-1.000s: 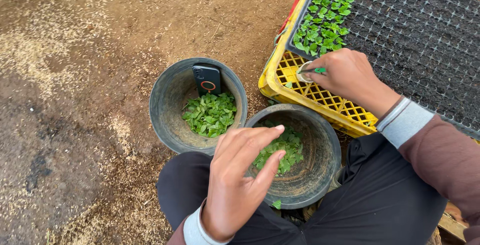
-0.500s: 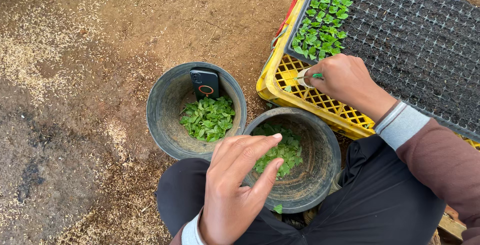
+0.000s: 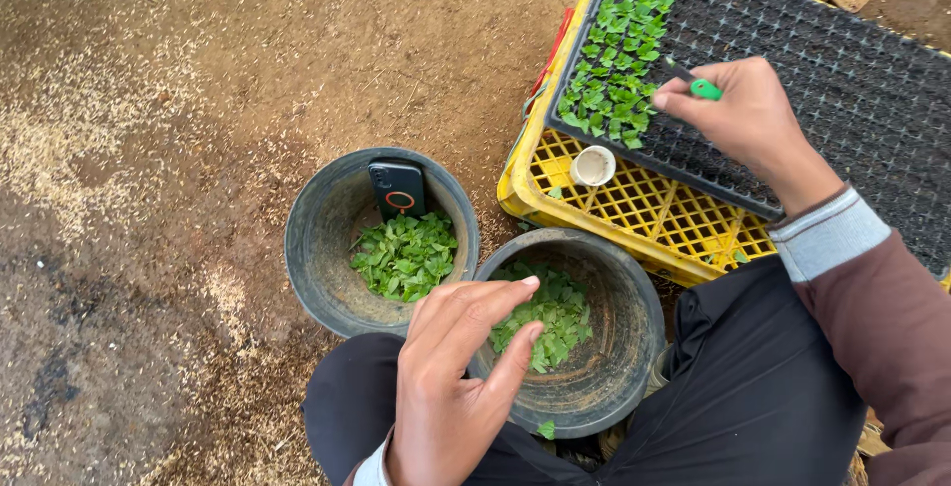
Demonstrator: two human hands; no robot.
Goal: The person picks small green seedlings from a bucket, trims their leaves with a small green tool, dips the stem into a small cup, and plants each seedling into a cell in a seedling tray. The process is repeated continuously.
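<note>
My left hand (image 3: 451,377) hovers over the near grey bucket (image 3: 634,367) of small green seedlings (image 3: 550,318), fingers together and pointing at them; I cannot see anything held. My right hand (image 3: 748,119) grips a thin tool with a green handle (image 3: 698,85) over the black seedling tray (image 3: 842,70), beside the planted seedlings (image 3: 619,50) at its left end. The tray rests on a yellow plastic crate (image 3: 634,209).
A second grey bucket (image 3: 317,248) to the left holds more seedlings and a dark phone (image 3: 396,189) leaning on its wall. A small white cup (image 3: 592,164) lies on the crate. Bare soil with scattered husks lies to the left. My dark-trousered legs are below.
My right hand moved up from the crate's lattice onto the black tray with the tool. The white cup it covered is now exposed. My left hand stays over the near bucket.
</note>
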